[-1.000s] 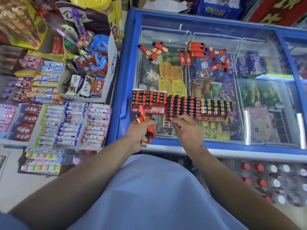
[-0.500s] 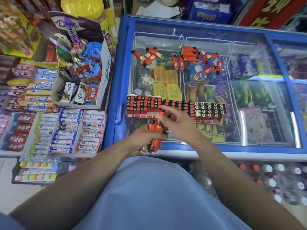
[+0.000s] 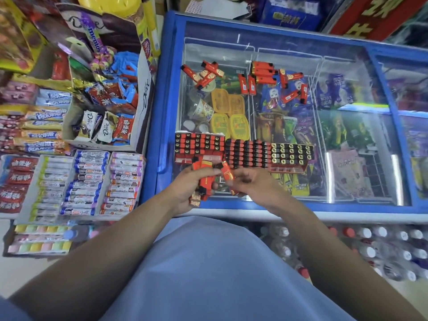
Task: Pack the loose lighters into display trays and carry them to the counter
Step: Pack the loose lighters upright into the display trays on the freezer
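Here the packing step is in hand, by my reading. The left hand (image 3: 185,188) grips a bundle (image 3: 203,181) of red lighters, fingers curled round it. The right hand (image 3: 250,185), close beside the left, pinches one lighter (image 3: 227,173) drawn from the bundle, its black cap pointing away from the body. Both hands hover over the near edge of the freezer lid (image 3: 347,205).

Just beyond the fingertips three trays sit touching in a row: the left tray (image 3: 199,144), straight ahead of the left hand, with its near rows apparently unfilled; the middle tray (image 3: 247,151), which looks full; and the right tray (image 3: 291,151), off to the right, with gold-topped lighters.

Farther out, well past the trays, loose lighters (image 3: 261,72) lie scattered on the glass.

Next, probably, the single lighter must be turned upright, cap up, and pushed into an open slot in the left tray. That calls for lining it with the row so neighbours are not knocked. Much remains: the bundle, then the scattered ones, then the carry.
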